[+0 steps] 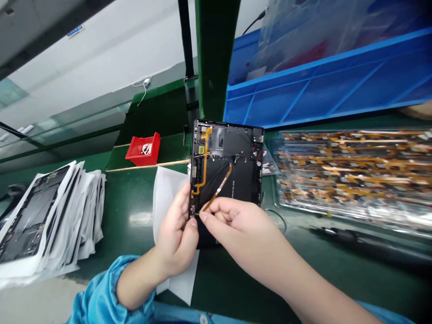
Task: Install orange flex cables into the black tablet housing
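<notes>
My left hand (177, 229) grips the lower left edge of a black tablet back housing (229, 153), holding it upright and tilted over the bench. The housing's inside faces me, showing metal shields and an amber flex cable along its left side. My right hand (239, 229) pinches the lower end of a second amber flex cable (219, 186) between thumb and forefinger. This cable lies diagonally across the housing. A white paper sheet (165, 202) sits under the housing and behind my left hand, partly hidden by both.
A clear tray of amber flex cables (354, 171) lies to the right, below a blue plastic bin (320, 85). A stack of tablet housings in white sleeves (50, 216) lies to the left. A small red bin (143, 150) stands on the green bench mat (135, 243) ahead.
</notes>
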The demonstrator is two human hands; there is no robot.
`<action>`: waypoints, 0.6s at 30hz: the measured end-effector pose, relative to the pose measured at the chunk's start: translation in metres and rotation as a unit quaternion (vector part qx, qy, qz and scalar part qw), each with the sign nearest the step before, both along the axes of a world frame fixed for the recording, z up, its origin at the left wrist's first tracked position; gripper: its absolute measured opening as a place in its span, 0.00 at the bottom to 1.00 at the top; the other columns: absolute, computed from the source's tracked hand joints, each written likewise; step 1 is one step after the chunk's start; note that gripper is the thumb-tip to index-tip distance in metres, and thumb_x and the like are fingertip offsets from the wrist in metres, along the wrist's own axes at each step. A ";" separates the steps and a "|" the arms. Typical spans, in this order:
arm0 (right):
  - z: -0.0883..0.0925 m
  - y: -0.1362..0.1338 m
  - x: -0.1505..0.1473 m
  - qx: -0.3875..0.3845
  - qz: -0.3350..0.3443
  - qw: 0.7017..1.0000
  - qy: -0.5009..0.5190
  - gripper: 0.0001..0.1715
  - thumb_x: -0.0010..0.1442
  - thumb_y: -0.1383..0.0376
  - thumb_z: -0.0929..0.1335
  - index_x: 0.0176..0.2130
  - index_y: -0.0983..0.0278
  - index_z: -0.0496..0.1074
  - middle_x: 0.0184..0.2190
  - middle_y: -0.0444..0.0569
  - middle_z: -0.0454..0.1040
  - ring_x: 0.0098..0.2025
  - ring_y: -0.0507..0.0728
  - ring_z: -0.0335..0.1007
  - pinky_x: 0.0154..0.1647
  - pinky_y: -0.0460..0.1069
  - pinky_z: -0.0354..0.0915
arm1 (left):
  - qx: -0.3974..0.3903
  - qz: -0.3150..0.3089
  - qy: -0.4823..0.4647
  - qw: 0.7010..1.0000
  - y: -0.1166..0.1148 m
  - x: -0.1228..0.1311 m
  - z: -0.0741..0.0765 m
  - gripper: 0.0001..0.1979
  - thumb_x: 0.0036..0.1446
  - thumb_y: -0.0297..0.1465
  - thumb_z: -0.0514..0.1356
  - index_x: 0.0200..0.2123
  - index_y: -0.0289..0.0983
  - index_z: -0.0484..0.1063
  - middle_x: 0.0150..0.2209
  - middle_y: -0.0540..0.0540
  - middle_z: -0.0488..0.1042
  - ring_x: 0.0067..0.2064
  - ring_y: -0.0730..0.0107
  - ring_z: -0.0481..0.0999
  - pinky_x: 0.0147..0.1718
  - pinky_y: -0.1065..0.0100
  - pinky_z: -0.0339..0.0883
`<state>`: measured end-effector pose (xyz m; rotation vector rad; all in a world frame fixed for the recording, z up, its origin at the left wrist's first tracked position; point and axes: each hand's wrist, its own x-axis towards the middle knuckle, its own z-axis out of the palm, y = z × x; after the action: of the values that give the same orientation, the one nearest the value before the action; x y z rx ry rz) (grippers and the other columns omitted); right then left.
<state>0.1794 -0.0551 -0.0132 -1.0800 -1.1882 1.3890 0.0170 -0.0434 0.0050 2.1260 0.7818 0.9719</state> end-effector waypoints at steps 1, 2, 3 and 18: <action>0.000 0.000 0.000 0.004 -0.005 1.000 -0.002 0.18 0.59 0.56 0.65 0.26 0.67 0.71 0.18 0.44 0.59 0.20 0.47 0.52 0.18 0.41 0.50 | -0.001 -0.001 0.000 1.000 0.000 0.000 0.000 0.35 0.69 0.19 0.47 0.74 0.49 0.47 0.73 0.47 0.50 0.73 0.62 0.50 0.72 0.61 0.50; 0.000 0.000 0.000 0.008 -0.011 1.000 -0.003 0.17 0.59 0.56 0.65 0.26 0.67 0.71 0.18 0.44 0.59 0.20 0.47 0.52 0.18 0.41 0.50 | -0.002 0.000 0.000 1.000 0.000 0.000 0.000 0.35 0.69 0.19 0.47 0.74 0.50 0.47 0.73 0.47 0.50 0.73 0.62 0.50 0.72 0.62 0.50; 0.000 0.000 0.000 0.011 -0.015 1.000 -0.003 0.17 0.59 0.57 0.65 0.26 0.67 0.71 0.18 0.44 0.59 0.20 0.47 0.52 0.18 0.41 0.49 | -0.002 0.002 0.001 1.000 0.000 0.000 0.000 0.35 0.69 0.19 0.47 0.74 0.50 0.47 0.73 0.47 0.50 0.73 0.62 0.49 0.72 0.62 0.50; 0.004 -0.001 -0.003 0.005 -0.034 0.999 0.002 0.19 0.55 0.54 0.65 0.22 0.66 0.66 0.16 0.44 0.57 0.18 0.47 0.50 0.17 0.42 0.49 | -0.004 -0.003 0.009 1.000 0.000 0.000 0.001 0.36 0.69 0.18 0.47 0.74 0.51 0.46 0.73 0.48 0.48 0.73 0.61 0.48 0.72 0.61 0.50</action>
<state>0.1766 -0.0556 -0.0089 -1.0999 -1.1436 1.3311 0.0167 -0.0439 0.0055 2.1316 0.7867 0.9452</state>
